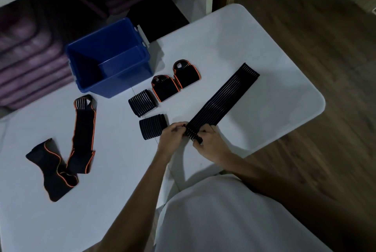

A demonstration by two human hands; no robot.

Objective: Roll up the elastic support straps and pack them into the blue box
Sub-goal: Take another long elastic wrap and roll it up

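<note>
Hands, left [173, 134] and right [205, 139], pinch striped strap [221, 99] end; blue box [130, 86] holds nothing.

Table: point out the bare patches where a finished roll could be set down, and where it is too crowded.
Free: the far right corner of the table, beyond the flat striped strap; and the near left area in front of the orange-trimmed straps. Crowded: the strip between the blue box and the hands, filled by four rolled straps.
</note>
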